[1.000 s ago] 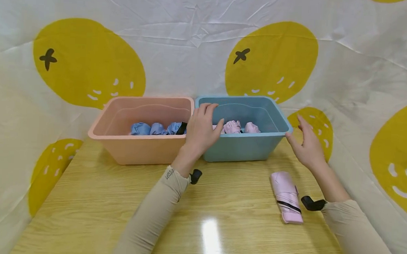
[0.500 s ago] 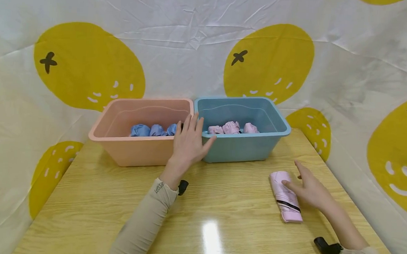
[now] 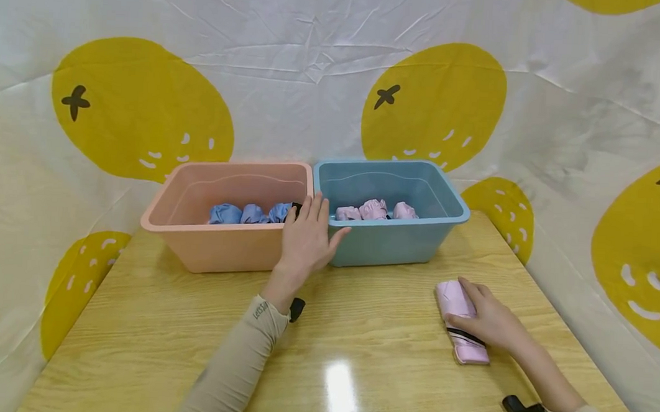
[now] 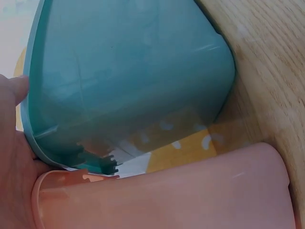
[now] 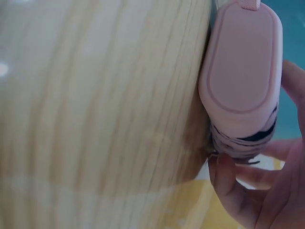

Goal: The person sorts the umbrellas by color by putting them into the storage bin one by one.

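A folded pink umbrella [image 3: 458, 300] with a black band lies on the table at the right. My right hand [image 3: 489, 317] grips it from the right side, thumb across its near part. The right wrist view shows the umbrella's flat handle end [image 5: 243, 62] with fingers curled around its body. My left hand [image 3: 308, 236] lies with straight fingers over the front rims where the peach bin [image 3: 221, 250] meets the blue bin [image 3: 395, 243]. In the left wrist view its thumb touches the blue bin's rim.
Several rolled blue cloth bundles [image 3: 225, 213] lie in the peach bin, and pink bundles [image 3: 373, 209] in the blue one. A patterned cloth [image 3: 291, 92] hangs behind the wooden table [image 3: 161, 321]. The table's right edge passes beside my right forearm.
My right hand has come down from the blue bin's right corner and taken hold of the pink umbrella. My left hand has shifted slightly left and lowered onto the bin rims.
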Demonstrator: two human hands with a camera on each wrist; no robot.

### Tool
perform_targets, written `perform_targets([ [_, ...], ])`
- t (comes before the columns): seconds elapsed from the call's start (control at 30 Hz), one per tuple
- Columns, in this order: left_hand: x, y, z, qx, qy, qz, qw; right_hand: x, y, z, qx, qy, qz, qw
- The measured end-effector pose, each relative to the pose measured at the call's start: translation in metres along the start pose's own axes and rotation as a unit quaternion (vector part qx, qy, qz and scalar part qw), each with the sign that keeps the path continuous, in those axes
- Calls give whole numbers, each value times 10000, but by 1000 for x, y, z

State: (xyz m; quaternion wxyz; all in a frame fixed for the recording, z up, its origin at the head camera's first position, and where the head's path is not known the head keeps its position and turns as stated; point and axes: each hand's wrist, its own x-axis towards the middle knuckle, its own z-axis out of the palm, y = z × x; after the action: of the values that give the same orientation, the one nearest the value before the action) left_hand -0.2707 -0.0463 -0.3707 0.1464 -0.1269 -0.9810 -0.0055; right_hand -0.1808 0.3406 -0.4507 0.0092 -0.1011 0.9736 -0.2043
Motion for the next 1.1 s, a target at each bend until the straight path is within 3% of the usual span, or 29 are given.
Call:
perform_targets([
  [0.23, -2, 1, 1, 100, 184, 95, 9997, 2, 1, 5, 37, 98, 111, 9999],
  [0.5, -3, 0, 1, 122, 413, 136, 9990, 1, -1, -1, 934, 297, 339, 9946],
  [0.77, -2, -1, 2, 115, 405, 146, 9990, -4, 3, -7, 1836, 528, 686, 9792],
  [0.93, -2, -2, 3, 141, 453, 165, 9987, -6, -2, -18, 2360, 940, 569, 9655],
  [1.1, 0, -1, 4, 165, 385, 163, 9990, -3, -13, -33, 2710, 1546, 159, 9499],
])
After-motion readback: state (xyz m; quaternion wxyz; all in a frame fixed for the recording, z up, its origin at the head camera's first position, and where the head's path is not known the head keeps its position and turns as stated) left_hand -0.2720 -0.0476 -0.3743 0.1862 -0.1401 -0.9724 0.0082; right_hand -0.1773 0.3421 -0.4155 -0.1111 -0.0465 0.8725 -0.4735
